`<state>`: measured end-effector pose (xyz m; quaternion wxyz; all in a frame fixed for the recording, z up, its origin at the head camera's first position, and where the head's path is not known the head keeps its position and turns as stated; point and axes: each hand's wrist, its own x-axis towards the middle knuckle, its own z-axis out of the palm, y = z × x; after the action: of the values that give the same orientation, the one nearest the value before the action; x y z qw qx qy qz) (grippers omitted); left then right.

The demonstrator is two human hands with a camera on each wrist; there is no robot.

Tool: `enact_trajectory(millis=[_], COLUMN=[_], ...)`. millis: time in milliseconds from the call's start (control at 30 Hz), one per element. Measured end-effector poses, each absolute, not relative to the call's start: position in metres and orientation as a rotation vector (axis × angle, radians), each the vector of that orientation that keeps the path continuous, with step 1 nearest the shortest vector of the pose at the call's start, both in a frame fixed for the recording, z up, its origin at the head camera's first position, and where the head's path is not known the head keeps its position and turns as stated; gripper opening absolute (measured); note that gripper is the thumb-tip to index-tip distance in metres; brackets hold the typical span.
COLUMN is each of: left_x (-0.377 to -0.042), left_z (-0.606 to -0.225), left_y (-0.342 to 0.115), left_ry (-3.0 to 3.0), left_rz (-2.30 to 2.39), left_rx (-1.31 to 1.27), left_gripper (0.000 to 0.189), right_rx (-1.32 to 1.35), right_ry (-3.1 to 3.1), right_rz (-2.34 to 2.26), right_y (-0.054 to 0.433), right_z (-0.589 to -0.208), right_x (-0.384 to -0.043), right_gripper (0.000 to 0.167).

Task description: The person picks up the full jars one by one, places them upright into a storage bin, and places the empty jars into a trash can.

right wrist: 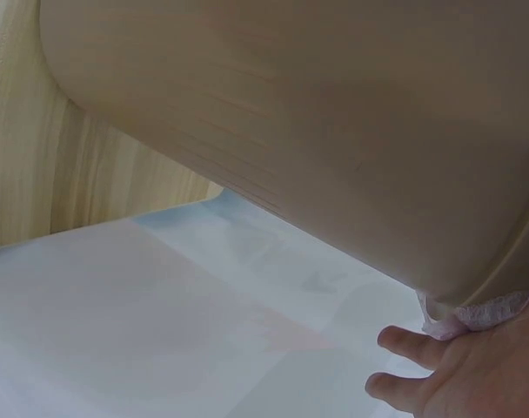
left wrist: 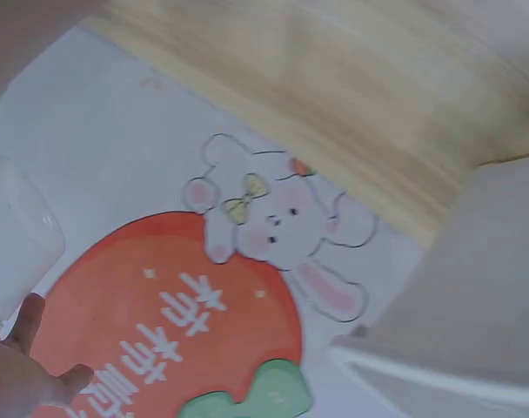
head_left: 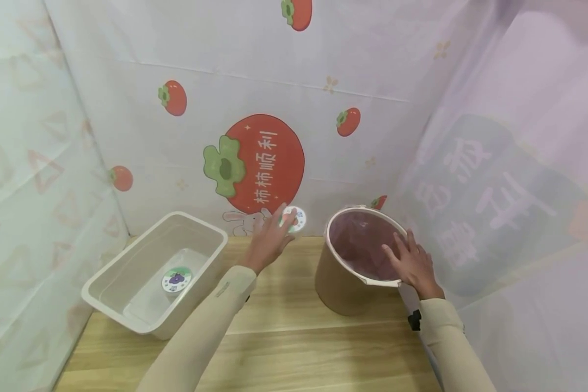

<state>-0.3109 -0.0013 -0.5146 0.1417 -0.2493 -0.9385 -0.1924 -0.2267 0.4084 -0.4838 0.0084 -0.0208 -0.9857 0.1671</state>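
My left hand (head_left: 269, 238) holds a small round plastic tub (head_left: 294, 219) by its side, raised in front of the back wall. Its white lid bears a red print; in the left wrist view the tub (left wrist: 16, 239) looks translucent white, with fingers at its edge. At the right, my right hand (head_left: 414, 265) rests on the rim of a tan bucket (head_left: 340, 291) lined with a thin purplish bag (head_left: 365, 245). Its fingers are spread and fairly straight, some outside the rim, as the right wrist view shows.
A beige rectangular basin (head_left: 100, 296) stands at the left, with another round tub (head_left: 176, 280) with a purple-and-green lid inside. Both containers stand on a wood-grain table (head_left: 294, 348). Printed cloth walls (head_left: 255, 49) enclose the back and sides.
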Motion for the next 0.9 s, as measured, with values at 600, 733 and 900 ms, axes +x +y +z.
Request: enact_trajectory(millis=[600, 733, 900], left_x=[-0.306, -0.303, -0.296], left_z=[-0.45, -0.447, -0.446], left_y=[0.065, 0.08, 0.099], left_ry=[-2.484, -2.452, -2.461], left_rz=[-0.327, -0.322, -0.334], left_rx=[-0.816, -0.841, -0.893], left_gripper=[0.075, 0.075, 0.074], right_rx=[-0.047, -0.043, -0.05], right_ry=[-3.058, -3.061, -3.055], right_rz=[0.53, 0.529, 0.552], right_y=[0.411, 0.413, 0.411], right_z=[-0.488, -0.489, -0.487], right_x=[-0.23, -0.23, -0.227], right_gripper=[0.091, 0.091, 0.091])
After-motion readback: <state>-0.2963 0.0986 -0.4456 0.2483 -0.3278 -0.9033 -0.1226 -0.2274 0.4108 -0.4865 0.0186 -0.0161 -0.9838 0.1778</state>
